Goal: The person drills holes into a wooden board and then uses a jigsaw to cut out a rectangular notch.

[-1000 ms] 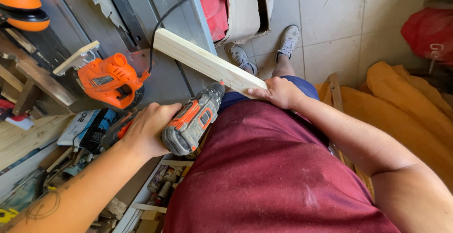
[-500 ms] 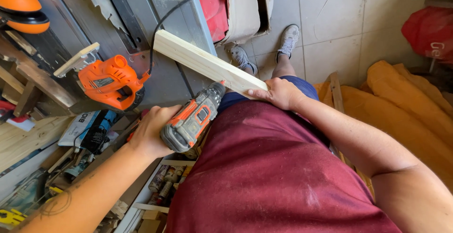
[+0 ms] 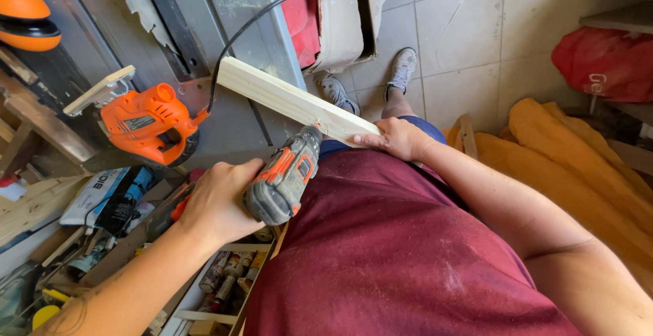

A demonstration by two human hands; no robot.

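The left hand (image 3: 221, 200) is wrapped closed around the handle of the grey-and-orange cordless drill (image 3: 282, 176), whose nose presses against the upper face of the pale, rectangular softwood batten (image 3: 292, 101). The right hand (image 3: 398, 137) clamps the near end of the batten against the person's body above the thigh, its grip closed on the wood. The far end of the batten rests on the edge of the grey metal desk (image 3: 238, 3), just beside the orange corded jigsaw (image 3: 146, 122). Hazard 1: the batten is supported only at its two ends and is not clamped; drill torque or downward pressure may rotate or slide it, causing the bit to skate sideways. Hazard 2: the right-hand fingers lie close to the drilling point; a slipping bit may strike them. Hazard 3: the leg sits below the batten, so a breakthrough may drive the bit toward the thigh. Hazard 4: the black power cord (image 3: 272, 13) of the jigsaw runs over the far end of the batten; movement of the wood may drag the jigsaw off the desk.
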